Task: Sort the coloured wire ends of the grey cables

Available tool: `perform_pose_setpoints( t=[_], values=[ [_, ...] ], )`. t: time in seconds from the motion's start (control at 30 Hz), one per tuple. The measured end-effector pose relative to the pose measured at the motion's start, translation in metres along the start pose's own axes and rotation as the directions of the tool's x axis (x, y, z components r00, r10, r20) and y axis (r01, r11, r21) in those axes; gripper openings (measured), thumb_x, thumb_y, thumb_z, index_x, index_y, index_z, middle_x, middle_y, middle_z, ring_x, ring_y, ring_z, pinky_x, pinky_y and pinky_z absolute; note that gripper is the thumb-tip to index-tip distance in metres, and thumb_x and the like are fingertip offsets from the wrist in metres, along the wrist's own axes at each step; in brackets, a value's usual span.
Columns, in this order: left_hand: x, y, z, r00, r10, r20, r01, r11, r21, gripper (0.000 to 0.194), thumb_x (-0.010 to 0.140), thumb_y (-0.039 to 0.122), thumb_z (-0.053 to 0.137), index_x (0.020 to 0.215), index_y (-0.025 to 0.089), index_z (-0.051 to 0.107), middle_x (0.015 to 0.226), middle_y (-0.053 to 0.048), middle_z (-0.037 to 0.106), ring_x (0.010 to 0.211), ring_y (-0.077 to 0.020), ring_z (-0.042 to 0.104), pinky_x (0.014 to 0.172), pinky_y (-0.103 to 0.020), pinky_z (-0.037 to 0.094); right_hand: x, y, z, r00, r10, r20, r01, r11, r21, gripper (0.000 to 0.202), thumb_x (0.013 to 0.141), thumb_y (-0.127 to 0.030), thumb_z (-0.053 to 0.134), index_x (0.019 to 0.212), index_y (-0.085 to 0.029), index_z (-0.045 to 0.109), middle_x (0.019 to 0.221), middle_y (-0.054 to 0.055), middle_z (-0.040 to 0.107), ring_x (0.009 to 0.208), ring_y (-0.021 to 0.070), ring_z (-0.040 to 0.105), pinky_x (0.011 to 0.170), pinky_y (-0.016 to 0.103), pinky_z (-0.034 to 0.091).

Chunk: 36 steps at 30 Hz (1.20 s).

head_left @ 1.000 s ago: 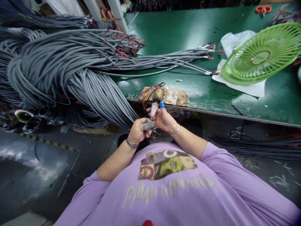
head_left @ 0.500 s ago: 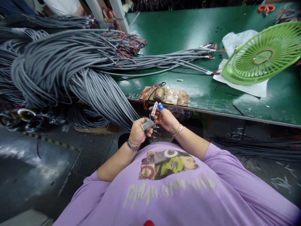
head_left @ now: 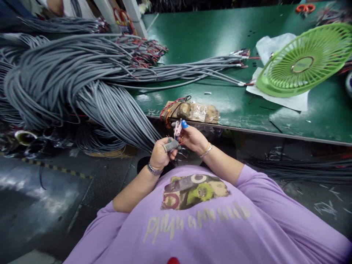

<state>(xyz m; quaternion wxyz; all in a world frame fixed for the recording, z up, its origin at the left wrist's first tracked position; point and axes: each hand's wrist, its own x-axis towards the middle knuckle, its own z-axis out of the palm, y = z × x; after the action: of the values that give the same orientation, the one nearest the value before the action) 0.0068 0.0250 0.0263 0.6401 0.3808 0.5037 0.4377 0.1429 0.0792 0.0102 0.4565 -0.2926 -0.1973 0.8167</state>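
Note:
My left hand is closed around the end of a grey cable, most of it hidden by my fingers. Thin coloured wires fan out above the grip, red and green among them. A grey cover seems to wrap the left thumb. In my right hand, pinched beside those wires, is a small pink tool that looks like a wire stripper, its two halves spread apart at the top. Blue wrapping covers the right thumb tip. Whether a wire lies in the tool's jaws is too small to tell.
Thick bundles of grey cable hang over the left of the green table. A taped wooden block lies at the near edge. A green fan stands right; orange-handled scissors lie behind. Another person's arm shows top left.
The pink tool's halves have come apart at the top and it sits slightly lower. My left hand keeps its hold on the cable. The whole view has shifted a little.

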Motion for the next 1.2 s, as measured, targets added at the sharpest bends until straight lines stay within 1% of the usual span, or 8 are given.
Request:
perform_pose_setpoints(
  t=[0.2, 0.37, 0.5, 0.57, 0.67, 0.73, 0.9, 1.2],
  values=[
    [0.002, -0.003, -0.001, 1.000, -0.010, -0.007, 0.010, 1.000, 0.015, 0.037, 0.058, 0.045, 0.079, 0.062, 0.016, 0.058, 0.040, 0.003, 0.053, 0.029, -0.0057, 0.040, 0.031, -0.017, 0.026, 0.001, 0.003, 0.000, 1.000, -0.006, -0.007, 0.006, 1.000, -0.004, 0.035, 0.083, -0.051, 0.067, 0.088, -0.016, 0.070, 0.068, -0.001, 0.062, 0.059, 0.0081, 0.051, 0.053, 0.019, 0.043],
    [-0.004, -0.004, -0.002, 1.000, 0.020, -0.021, -0.020, 0.999, 0.035, 0.036, 0.061, 0.045, 0.078, 0.061, 0.016, 0.057, 0.040, 0.003, 0.054, 0.029, -0.0061, 0.041, 0.031, -0.017, 0.028, -0.004, 0.000, -0.001, 0.998, 0.063, 0.010, -0.064, 0.997, 0.032, 0.046, 0.082, -0.063, 0.061, 0.084, -0.017, 0.067, 0.071, 0.001, 0.064, 0.060, 0.0094, 0.053, 0.053, 0.020, 0.043],
    [-0.013, -0.004, 0.000, 0.997, 0.065, -0.040, -0.062, 0.995, 0.082, 0.035, 0.064, 0.044, 0.076, 0.059, 0.016, 0.057, 0.043, 0.002, 0.057, 0.031, -0.0061, 0.044, 0.033, -0.018, 0.031, -0.006, -0.003, -0.001, 0.992, 0.124, 0.024, -0.124, 0.992, 0.011, 0.048, 0.082, -0.064, 0.059, 0.085, -0.017, 0.068, 0.072, 0.002, 0.065, 0.060, 0.0103, 0.053, 0.052, 0.020, 0.044],
    [-0.015, -0.004, 0.001, 0.994, 0.088, -0.068, -0.082, 0.993, 0.087, 0.035, 0.064, 0.044, 0.076, 0.059, 0.016, 0.057, 0.044, 0.002, 0.057, 0.032, -0.0062, 0.044, 0.033, -0.018, 0.033, -0.007, -0.002, -0.001, 0.995, 0.090, 0.032, -0.090, 0.996, -0.017, 0.042, 0.081, -0.058, 0.064, 0.086, -0.017, 0.068, 0.072, 0.002, 0.064, 0.059, 0.0097, 0.052, 0.052, 0.020, 0.044],
    [-0.013, -0.005, 0.002, 0.987, 0.113, -0.114, -0.108, 0.993, 0.048, 0.034, 0.063, 0.044, 0.076, 0.061, 0.016, 0.058, 0.044, 0.003, 0.056, 0.032, -0.0061, 0.044, 0.033, -0.018, 0.032, -0.007, 0.001, -0.002, 0.999, -0.028, 0.044, 0.031, 0.997, -0.070, 0.033, 0.077, -0.047, 0.073, 0.086, -0.015, 0.069, 0.070, 0.000, 0.061, 0.058, 0.0078, 0.050, 0.050, 0.018, 0.042],
    [-0.009, -0.005, 0.002, 0.985, 0.118, -0.129, -0.117, 0.993, 0.014, 0.032, 0.064, 0.044, 0.076, 0.063, 0.016, 0.059, 0.044, 0.003, 0.056, 0.031, -0.0062, 0.043, 0.032, -0.018, 0.032, -0.006, 0.003, -0.003, 0.996, -0.071, 0.050, 0.075, 0.992, -0.097, 0.035, 0.075, -0.047, 0.074, 0.087, -0.015, 0.069, 0.068, -0.001, 0.060, 0.057, 0.0073, 0.049, 0.050, 0.018, 0.040],
    [-0.002, -0.005, 0.002, 0.985, 0.111, -0.129, -0.114, 0.993, -0.016, 0.032, 0.063, 0.043, 0.076, 0.064, 0.016, 0.059, 0.044, 0.003, 0.056, 0.031, -0.0062, 0.044, 0.032, -0.017, 0.032, -0.002, 0.004, 0.000, 0.997, -0.073, 0.021, 0.075, 0.993, -0.086, 0.044, 0.074, -0.057, 0.072, 0.084, -0.015, 0.068, 0.066, -0.001, 0.058, 0.055, 0.0075, 0.046, 0.048, 0.020, 0.039],
    [0.001, -0.009, 0.004, 0.989, 0.094, -0.112, -0.097, 0.995, -0.019, 0.030, 0.064, 0.039, 0.077, 0.061, 0.016, 0.058, 0.043, 0.003, 0.056, 0.031, -0.0061, 0.044, 0.032, -0.017, 0.032, -0.001, 0.005, 0.005, 0.994, -0.098, -0.045, 0.095, 0.994, -0.048, 0.042, 0.072, -0.055, 0.076, 0.080, -0.015, 0.069, 0.067, 0.000, 0.061, 0.059, 0.0082, 0.051, 0.050, 0.019, 0.039]
  ],
)
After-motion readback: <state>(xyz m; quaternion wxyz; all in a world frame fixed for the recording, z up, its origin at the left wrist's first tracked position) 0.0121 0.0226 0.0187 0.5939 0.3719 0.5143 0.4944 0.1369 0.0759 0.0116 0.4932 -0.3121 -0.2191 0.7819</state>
